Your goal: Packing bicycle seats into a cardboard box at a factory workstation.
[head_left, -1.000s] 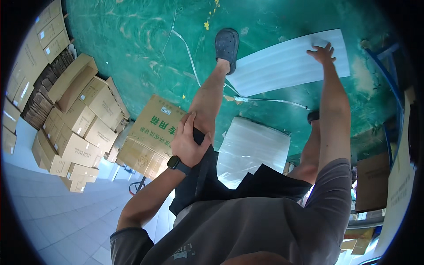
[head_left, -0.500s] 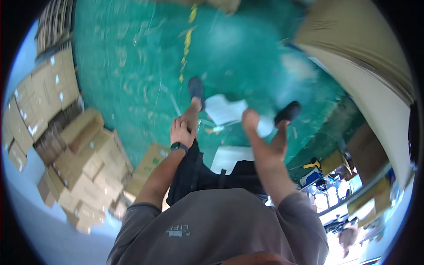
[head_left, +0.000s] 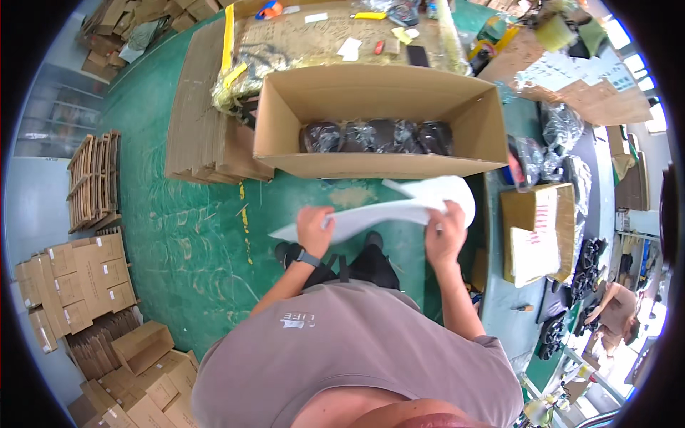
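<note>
The white sheet (head_left: 382,215) is blurred and partly hidden by the right hand (head_left: 444,235).

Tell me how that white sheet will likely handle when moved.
The sheet is probably floppy: it curls over near the right hand. It looks thin, so likely light, and may crease where the left hand grips it.

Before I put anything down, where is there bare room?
Widest: the green floor on the left, between the flattened cardboard stack and stacked cartons. Smaller: the bench at right, nearer than the brown box. Crowded: that bench's far part, with plastic-wrapped items, and before the open carton, where the left hand and right hand hold a white sheet.
</note>
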### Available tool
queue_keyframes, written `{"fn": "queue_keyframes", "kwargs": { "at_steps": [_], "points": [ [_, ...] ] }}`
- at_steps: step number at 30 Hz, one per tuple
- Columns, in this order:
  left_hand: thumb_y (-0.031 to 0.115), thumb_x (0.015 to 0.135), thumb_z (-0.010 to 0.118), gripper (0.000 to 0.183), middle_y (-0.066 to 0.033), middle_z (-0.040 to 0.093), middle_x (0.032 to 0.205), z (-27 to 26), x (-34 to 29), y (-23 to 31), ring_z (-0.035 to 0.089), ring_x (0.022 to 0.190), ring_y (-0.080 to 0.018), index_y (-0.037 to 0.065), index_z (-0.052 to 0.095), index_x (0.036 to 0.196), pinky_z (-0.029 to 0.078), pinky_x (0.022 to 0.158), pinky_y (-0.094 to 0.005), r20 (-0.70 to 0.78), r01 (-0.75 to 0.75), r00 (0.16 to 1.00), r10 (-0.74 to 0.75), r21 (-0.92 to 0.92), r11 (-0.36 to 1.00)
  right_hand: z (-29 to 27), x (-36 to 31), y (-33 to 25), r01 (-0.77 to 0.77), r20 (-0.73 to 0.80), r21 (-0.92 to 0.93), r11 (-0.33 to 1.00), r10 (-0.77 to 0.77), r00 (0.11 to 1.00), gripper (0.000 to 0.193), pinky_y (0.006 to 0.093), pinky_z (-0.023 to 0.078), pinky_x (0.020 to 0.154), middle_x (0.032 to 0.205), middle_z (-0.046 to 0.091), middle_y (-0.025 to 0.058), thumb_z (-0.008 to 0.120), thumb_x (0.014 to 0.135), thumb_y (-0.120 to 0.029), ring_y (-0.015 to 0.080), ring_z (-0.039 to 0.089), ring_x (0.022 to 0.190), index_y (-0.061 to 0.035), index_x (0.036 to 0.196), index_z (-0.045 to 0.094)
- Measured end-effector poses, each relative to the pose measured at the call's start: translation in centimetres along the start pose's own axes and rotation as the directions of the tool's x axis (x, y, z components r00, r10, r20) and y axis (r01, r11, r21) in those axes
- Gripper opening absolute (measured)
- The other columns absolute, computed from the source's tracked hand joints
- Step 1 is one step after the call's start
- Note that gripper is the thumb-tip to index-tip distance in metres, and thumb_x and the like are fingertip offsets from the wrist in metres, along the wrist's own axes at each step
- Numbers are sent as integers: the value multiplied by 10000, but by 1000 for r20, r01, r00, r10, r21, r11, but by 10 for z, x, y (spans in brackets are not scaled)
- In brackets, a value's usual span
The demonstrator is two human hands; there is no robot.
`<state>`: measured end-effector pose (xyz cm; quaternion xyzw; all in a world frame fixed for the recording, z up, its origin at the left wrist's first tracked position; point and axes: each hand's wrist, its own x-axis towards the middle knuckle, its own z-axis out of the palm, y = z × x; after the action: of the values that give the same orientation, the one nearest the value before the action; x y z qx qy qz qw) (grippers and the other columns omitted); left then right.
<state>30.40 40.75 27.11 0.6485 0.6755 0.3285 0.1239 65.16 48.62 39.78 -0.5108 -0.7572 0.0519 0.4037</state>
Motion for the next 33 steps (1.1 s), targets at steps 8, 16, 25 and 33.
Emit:
{"fn": "queue_keyframes", "kwargs": {
  "at_steps": [8,16,25,33],
  "points": [
    [205,879,869,553,-211,538,1653,-79,192,199,462,1564,-442,172,716,1409,319,1313,-651,-178,-478,812,556,343,808,-30,189,109,-58,-360,-163,985,-5,933,413,513,524,1081,1320,687,203,800,885,34,419,647,1231,-63,1287,792],
    [274,842,888,779,-263,305,1815,126,335,39,235,1705,-450,214,633,1575,227,1364,-649,450,-412,872,191,468,782,187,222,296,-17,115,-412,911,70,991,495,628,338,1300,1621,542,228,661,965,-95,448,440,1562,-68,1458,691],
    [205,876,874,751,-299,356,1765,231,353,17,294,1659,-481,117,614,1574,293,1335,-620,685,-350,725,69,281,894,82,213,340,-204,139,-37,978,207,968,462,540,452,1249,1481,664,172,810,853,-99,392,550,1492,-76,1311,754],
    [203,996,817,659,-239,693,1483,294,412,308,687,1325,-423,13,573,1578,548,1132,-502,476,-331,740,475,-356,874,-251,128,594,-898,-641,-361,252,632,435,703,552,506,1155,1412,688,283,825,949,-298,473,643,1341,-49,1561,584]
  ]
}}
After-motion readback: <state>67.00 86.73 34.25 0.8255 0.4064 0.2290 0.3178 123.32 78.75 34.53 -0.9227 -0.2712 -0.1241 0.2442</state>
